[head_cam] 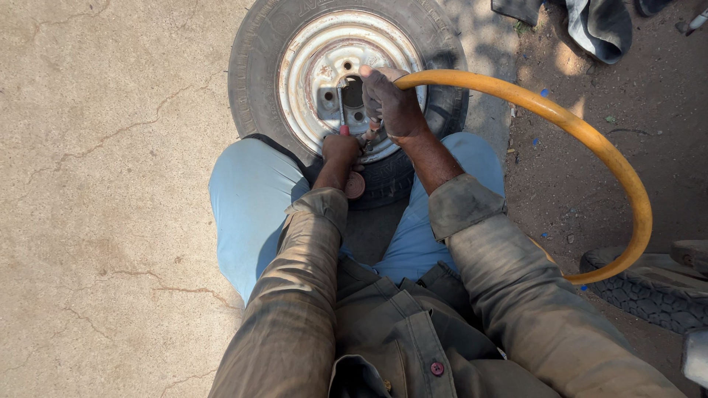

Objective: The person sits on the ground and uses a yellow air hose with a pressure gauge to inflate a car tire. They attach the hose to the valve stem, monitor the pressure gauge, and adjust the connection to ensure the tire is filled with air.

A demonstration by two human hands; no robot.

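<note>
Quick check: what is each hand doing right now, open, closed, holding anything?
Left hand: closed on a red-handled tool at the wheel rim.
Right hand: closed on the end of the yellow hose.

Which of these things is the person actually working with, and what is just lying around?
In use: wheel, yellow hose under the right hand, small tool in the left hand.

Lying about: spare tyre, dark cloth.
</note>
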